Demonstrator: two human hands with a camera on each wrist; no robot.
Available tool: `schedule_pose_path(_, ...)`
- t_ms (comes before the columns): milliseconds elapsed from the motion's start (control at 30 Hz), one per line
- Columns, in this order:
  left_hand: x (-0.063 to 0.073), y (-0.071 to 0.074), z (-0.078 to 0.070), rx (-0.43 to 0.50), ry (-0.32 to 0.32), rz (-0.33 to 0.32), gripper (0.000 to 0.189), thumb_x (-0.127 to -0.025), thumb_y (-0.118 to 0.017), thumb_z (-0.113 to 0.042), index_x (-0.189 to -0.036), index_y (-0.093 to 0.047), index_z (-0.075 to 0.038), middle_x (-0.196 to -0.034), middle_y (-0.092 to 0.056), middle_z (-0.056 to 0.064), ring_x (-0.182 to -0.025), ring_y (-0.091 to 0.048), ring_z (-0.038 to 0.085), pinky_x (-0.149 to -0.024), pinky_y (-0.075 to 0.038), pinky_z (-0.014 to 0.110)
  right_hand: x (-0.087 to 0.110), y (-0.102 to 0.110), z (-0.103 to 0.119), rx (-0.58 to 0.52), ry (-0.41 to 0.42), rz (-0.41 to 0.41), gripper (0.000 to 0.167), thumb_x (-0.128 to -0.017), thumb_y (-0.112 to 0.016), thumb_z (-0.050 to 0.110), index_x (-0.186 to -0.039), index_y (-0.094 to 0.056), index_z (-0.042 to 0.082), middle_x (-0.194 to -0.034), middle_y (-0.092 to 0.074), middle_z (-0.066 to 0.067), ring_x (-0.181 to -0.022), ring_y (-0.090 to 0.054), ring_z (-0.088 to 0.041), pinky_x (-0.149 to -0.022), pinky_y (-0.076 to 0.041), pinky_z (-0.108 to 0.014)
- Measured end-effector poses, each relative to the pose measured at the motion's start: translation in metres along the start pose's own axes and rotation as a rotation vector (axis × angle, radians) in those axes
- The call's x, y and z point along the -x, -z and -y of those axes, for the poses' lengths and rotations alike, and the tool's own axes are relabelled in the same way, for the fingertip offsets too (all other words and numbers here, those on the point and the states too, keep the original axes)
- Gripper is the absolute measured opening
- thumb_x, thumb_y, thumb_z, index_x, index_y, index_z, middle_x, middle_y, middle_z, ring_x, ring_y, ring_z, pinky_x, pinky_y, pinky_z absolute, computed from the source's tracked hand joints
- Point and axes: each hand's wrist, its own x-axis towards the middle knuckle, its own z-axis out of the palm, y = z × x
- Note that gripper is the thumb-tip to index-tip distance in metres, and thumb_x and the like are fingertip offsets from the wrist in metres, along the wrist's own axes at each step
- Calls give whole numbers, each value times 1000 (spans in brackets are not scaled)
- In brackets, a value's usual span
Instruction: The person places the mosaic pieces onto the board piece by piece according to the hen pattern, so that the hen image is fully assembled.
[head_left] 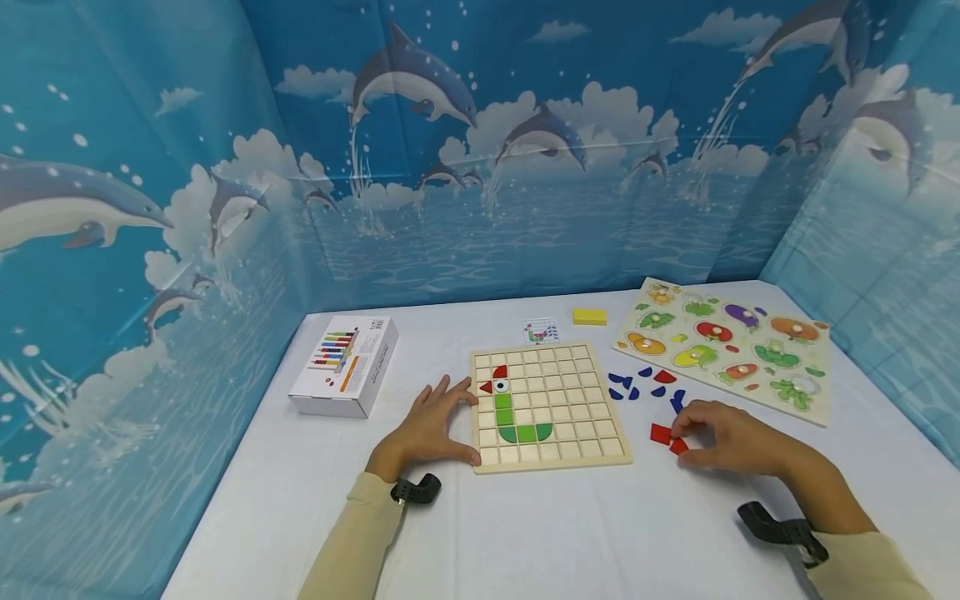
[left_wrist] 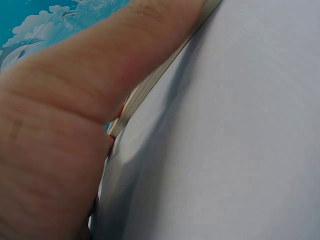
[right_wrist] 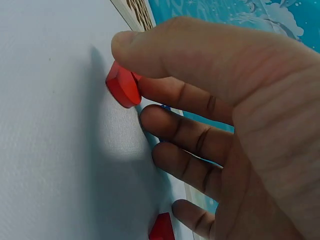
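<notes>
A wooden grid board lies flat on the table, with green tiles and red pieces set in its left part, beside a tile with an eye. My left hand is spread at the board's left edge, fingertips and thumb touching the frame. In the left wrist view the thumb covers part of the board's side. To the right of the board, my right hand pinches a small red piece with a curved edge between thumb and index finger. A red square tile lies beside those fingertips.
Several blue pieces and a red piece lie right of the board. A vegetable puzzle board lies at the back right. Behind the grid are a pattern card and a yellow block. A white box stands left.
</notes>
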Motion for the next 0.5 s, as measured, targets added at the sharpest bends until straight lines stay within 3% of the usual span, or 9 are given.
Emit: schedule_pose_path(500,0,0,0,-10,-1,1,93,-59,-86,-71,-135,-52,-29,-166,-24,-3,-154,-5,27,-122,-1,46,24,19,-24,24,-48,-28,40,-76,-90,27,-108,-68,15,-107,-65,6,-101,-59,-21,-85,-54,-28)
